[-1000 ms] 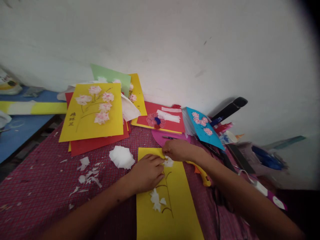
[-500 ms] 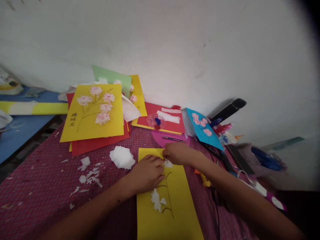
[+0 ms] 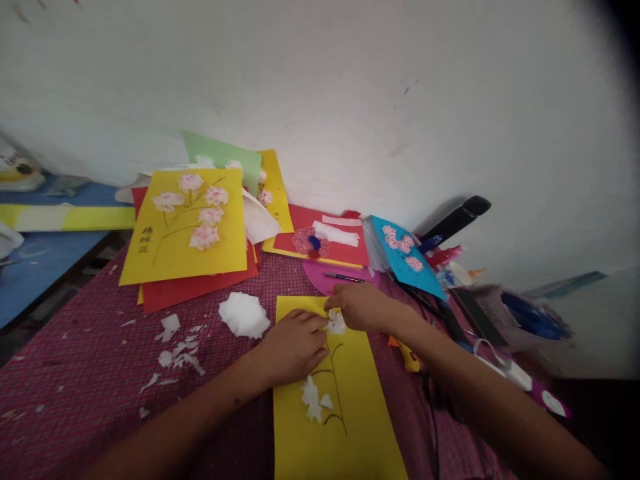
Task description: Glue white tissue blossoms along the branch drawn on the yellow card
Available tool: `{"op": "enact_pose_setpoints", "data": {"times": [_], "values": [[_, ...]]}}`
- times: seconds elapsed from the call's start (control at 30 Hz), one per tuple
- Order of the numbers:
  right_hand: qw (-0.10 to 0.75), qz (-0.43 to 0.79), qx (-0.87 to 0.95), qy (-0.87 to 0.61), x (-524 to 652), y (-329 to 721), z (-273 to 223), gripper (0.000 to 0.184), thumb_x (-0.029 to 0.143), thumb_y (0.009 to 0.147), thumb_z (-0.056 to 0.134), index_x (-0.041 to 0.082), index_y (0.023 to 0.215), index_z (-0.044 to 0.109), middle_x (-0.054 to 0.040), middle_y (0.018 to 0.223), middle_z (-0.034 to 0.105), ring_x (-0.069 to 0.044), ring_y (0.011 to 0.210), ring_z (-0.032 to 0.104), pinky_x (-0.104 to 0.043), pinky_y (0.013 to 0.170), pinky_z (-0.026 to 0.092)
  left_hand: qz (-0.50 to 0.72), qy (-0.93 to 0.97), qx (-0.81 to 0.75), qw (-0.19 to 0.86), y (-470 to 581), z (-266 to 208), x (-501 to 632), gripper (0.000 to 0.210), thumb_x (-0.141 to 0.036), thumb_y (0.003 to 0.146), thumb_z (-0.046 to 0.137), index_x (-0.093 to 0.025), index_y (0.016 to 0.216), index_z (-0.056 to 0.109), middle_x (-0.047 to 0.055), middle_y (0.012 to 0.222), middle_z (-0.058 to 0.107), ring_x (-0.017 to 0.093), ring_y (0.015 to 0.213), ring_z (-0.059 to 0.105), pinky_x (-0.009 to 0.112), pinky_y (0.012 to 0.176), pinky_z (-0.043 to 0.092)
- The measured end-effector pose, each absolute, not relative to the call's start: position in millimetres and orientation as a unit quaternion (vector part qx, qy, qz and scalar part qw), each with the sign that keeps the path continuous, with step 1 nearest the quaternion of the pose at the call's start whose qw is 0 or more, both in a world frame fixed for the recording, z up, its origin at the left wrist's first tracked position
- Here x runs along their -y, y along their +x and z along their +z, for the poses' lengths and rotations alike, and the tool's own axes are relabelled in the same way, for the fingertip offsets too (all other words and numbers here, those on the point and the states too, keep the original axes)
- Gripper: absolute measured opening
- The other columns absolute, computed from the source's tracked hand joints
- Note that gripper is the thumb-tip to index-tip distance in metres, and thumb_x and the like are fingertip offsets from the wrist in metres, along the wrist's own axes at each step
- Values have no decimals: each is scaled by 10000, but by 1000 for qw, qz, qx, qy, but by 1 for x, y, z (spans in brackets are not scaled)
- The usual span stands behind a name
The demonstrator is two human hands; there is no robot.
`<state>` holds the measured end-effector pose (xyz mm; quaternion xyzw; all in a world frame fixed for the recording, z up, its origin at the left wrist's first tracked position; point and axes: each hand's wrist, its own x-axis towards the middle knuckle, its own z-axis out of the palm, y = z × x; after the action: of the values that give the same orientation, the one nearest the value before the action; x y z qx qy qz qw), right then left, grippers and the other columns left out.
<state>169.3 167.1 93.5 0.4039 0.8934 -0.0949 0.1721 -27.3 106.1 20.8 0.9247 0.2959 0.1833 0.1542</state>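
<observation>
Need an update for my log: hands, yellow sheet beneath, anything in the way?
Left hand on yellow sheet. Right hand at upper white paper. No obstruction seen; white scraps off the sheet's left.

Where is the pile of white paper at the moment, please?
In the head view, the white paper pile lies on the checked cloth, left of the yellow sheet under the left hand.

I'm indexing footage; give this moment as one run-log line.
left hand: on yellow sheet | right hand: at white paper piece near sheet's far edge | left of sheet: white paper stack, loose scraps
</observation>
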Motion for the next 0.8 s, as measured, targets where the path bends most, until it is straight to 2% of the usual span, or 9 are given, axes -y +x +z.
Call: {"op": "enact_pose_setpoints", "data": {"times": [0.2,0.63,0.73,0.8], "values": [[169,-105,-901,386,-163,171,86,414,118,794,528,334,1094,714,-57,915,629,-193,819,619,-243,596,347,185,926,-293,154,-27,22,-106,142,-294,883,586,-171,930,639,77,1154,644,250,1106,571,431,996,419],[163,-94,-895,404,-159,175,81,382,127,802,527,330,1056,726,-54,940,624,-200,833,636,-254,599,353,168,930,-292,149,-28,25,-106,146,-299,887,582,-166,921,632,79,1129,643,244,1083,576,421,993,419],[150,-98,-894,411,-156,176,88,384,97,812,516,273,1087,718,-68,942,633,-188,816,627,-252,631,372,171,930,-290,146,-29,25,-106,169,-307,900,563,-162,935,643,92,1156,637,249,1092,573,426,993,420],[106,-98,-894,425,-147,180,94,364,101,848,496,210,1134,693,-90,976,643,-192,861,621,-256,690,393,170,931,-289,145,-29,25,-106,174,-291,910,541,-156,931,649,102,1145,640,255,1097,571,432,991,419]]}}
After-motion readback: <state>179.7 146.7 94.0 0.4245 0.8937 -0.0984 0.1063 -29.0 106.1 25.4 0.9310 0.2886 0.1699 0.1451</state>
